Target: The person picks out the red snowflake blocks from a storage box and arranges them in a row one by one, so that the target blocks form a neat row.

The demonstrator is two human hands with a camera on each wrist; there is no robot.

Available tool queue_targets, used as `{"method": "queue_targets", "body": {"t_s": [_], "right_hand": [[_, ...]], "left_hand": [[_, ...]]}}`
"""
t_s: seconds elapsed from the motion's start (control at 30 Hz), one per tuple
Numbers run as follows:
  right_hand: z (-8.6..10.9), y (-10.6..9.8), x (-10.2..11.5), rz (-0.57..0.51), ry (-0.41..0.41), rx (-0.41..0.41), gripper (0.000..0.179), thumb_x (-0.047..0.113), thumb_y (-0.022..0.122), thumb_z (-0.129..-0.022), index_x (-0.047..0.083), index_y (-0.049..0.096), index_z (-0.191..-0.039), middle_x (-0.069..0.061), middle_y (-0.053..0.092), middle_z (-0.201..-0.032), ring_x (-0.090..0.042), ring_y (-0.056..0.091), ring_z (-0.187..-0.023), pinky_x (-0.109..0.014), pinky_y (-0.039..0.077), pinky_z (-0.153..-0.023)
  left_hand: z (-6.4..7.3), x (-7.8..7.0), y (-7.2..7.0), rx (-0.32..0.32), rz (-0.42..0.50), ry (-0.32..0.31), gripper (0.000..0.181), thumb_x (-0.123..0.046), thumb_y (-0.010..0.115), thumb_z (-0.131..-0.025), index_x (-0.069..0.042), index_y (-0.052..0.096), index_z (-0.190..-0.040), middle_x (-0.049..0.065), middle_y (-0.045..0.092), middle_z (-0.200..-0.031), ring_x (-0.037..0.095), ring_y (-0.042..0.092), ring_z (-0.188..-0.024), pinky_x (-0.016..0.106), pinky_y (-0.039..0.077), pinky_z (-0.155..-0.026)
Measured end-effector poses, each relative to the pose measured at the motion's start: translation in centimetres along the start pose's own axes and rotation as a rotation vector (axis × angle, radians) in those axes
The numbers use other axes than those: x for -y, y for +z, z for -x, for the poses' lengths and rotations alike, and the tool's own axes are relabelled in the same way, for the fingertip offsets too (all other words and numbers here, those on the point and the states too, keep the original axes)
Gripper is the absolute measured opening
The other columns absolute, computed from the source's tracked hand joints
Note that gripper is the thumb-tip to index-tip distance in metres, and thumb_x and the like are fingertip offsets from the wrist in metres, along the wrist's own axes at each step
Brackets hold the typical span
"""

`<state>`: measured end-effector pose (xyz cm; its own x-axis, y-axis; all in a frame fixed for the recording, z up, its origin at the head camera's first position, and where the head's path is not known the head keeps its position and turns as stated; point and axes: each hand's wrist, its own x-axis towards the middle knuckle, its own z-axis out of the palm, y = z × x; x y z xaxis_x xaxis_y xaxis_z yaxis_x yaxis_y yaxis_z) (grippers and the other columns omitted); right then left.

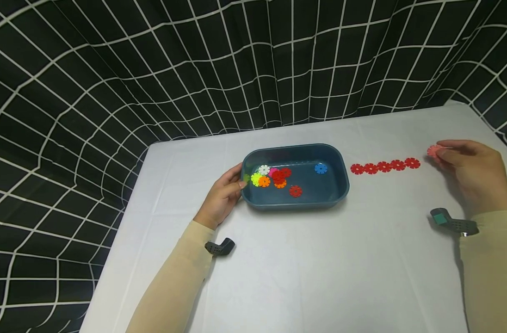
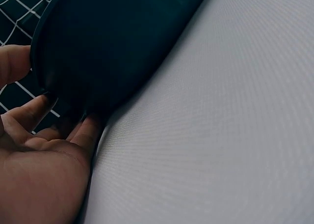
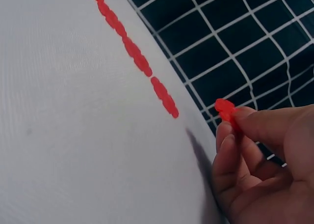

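A dark blue plastic tub (image 1: pixel 295 206) stands on the table; my left hand (image 1: pixel 222 196) grips its left end, thumb over the rim and fingers against the outer wall. The left wrist view shows the fingertips touching the tub (image 2: pixel 108 42). Between thumb and fingers, my right hand (image 1: pixel 478 173) pinches a red notched plastic disc (image 1: pixel 434 151). It is held above the table, apart from the right end of a row of several red discs (image 1: pixel 384 166). In the right wrist view the held disc (image 3: pixel 225 107) shows partly, its rest covered by the thumb.
Inside the tub lie several loose discs, among them a white disc (image 1: pixel 263 170), a blue disc (image 1: pixel 321 168) and a red disc (image 1: pixel 295 191). White cloth covers the table (image 1: pixel 303 268). A black curtain with white grid lines (image 1: pixel 253 69) hangs behind it and at the sides.
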<state>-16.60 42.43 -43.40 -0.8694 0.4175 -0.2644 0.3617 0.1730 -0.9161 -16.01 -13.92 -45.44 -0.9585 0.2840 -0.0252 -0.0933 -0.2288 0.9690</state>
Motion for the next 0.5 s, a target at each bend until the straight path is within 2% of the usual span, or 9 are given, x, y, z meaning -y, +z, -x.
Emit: {"method": "queue_targets", "body": {"t_s": [0.3,0.4,0.5], "right_hand": [[-0.14,0.41,-0.68,0.187,-0.003,0.004,0.050,0.040,0.059,-0.112,0.022,0.056,-0.159,-0.001,0.057,-0.137,-0.005,0.063,-0.106,-0.009,0.054,-0.077],[-0.20,0.57,-0.79,0.285,-0.011,-0.011,0.055,0.041,0.055,-0.114,0.017,0.053,-0.162,-0.008,0.054,-0.143,-0.014,0.062,-0.112,-0.009,0.054,-0.076],[-0.11,0.73,-0.78,0.395,-0.032,-0.018,0.059,0.041,0.051,-0.115,0.009,0.048,-0.165,-0.019,0.050,-0.152,-0.028,0.056,-0.122,-0.015,0.055,-0.087]], "left_hand": [[-0.06,-0.11,0.00,0.010,0.001,0.005,0.062,0.002,0.060,-0.105,-0.002,0.043,-0.165,0.011,0.043,-0.168,0.025,0.041,-0.154,0.041,0.039,-0.122],[-0.09,-0.03,-0.06,0.005,0.006,0.000,0.062,0.002,0.060,-0.105,-0.002,0.044,-0.165,0.011,0.043,-0.168,0.025,0.042,-0.154,0.041,0.039,-0.121],[-0.09,-0.02,-0.04,0.002,0.010,-0.001,0.062,0.001,0.060,-0.105,-0.003,0.044,-0.165,0.010,0.044,-0.167,0.024,0.043,-0.153,0.040,0.040,-0.121]]}}
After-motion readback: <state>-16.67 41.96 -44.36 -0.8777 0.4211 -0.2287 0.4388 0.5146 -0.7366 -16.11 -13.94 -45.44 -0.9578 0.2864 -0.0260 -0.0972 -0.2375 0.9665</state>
